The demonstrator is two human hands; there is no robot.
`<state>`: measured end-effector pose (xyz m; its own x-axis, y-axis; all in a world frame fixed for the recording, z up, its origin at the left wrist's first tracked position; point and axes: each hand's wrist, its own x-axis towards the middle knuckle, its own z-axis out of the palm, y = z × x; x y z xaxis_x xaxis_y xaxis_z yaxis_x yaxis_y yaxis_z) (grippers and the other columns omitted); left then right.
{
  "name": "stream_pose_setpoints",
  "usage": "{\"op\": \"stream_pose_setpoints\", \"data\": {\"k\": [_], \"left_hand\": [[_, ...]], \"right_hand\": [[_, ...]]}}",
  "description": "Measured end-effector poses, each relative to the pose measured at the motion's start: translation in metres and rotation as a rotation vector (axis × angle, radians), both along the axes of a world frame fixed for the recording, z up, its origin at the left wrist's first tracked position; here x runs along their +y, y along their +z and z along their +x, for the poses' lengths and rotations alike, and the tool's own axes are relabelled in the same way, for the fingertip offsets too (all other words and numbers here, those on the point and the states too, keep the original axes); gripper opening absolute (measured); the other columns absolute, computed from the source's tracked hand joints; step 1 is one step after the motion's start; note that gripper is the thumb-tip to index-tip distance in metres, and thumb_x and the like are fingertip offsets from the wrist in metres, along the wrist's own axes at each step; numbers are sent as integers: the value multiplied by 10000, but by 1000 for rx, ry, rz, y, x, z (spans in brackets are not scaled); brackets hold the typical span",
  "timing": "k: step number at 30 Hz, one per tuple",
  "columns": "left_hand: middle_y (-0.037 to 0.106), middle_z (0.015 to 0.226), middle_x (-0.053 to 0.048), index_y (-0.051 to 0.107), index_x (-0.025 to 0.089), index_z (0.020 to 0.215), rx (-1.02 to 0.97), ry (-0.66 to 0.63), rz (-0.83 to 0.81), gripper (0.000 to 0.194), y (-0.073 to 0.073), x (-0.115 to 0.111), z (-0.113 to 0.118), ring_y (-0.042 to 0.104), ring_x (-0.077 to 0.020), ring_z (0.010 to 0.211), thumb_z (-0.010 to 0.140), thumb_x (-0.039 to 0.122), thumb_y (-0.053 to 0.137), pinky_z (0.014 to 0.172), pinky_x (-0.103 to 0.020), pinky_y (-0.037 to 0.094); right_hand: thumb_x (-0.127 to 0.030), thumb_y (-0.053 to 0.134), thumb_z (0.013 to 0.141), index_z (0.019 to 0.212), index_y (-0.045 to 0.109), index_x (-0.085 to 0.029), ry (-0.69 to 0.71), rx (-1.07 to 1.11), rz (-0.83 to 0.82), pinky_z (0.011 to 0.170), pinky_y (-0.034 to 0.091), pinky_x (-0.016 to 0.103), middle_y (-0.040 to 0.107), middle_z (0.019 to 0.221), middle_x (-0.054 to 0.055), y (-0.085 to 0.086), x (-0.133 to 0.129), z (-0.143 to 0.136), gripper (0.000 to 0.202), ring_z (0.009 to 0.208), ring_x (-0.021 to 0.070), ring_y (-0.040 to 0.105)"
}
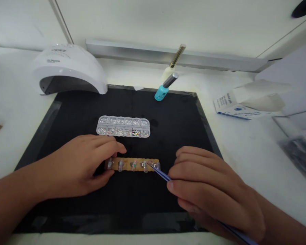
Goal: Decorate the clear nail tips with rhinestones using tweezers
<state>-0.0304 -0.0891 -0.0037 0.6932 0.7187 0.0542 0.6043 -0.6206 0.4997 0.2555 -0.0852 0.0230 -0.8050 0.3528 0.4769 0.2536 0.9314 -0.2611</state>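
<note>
My left hand [81,166] is closed around the left end of a yellowish strip [127,164], thumb at the near side and fingers at the far side. Several clear false nails [120,165] stand in a row along this strip, some carrying small shiny or coloured bits. Blue-purple tweezers [161,174] are pinched in my right hand [209,190]. Their tip touches or hovers just over a nail near the strip's right end; I cannot tell which. Whether a tiny piece sits between the tips is too small to see. Beyond the strip lies a clear compartment case [122,126] of small rhinestones.
A black mat [132,204] covers the white table. At the back left stands a white nail lamp [71,69]. A turquoise polish bottle [162,92] and a pale, gold-capped bottle [169,71] stand at the back. An opened white box [244,102] is at the right.
</note>
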Motion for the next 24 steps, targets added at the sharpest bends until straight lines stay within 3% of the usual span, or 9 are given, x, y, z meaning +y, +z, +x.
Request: {"op": "stream_pose_setpoints", "data": {"k": [11, 24], "left_hand": [[675, 988, -12, 483, 249, 1187, 17, -11, 7, 368, 2, 0, 0, 677, -195, 847, 832, 187, 557, 749, -354, 531], [670, 977, 13, 470, 234, 1163, -3, -12, 41, 360, 4, 0, 3, 671, -173, 852, 831, 173, 596, 739, -325, 507]], "right_hand": [[-204, 413, 997, 993, 577, -161, -37, 172, -237, 806, 561, 344, 678, 841, 58, -5, 0, -1, 169, 819, 154, 671], [-169, 405, 989, 974, 555, -161, -31, 112, -164, 766, 572, 366, 680, 821, 60, 1, -6, -10, 151, 763, 158, 649]]}}
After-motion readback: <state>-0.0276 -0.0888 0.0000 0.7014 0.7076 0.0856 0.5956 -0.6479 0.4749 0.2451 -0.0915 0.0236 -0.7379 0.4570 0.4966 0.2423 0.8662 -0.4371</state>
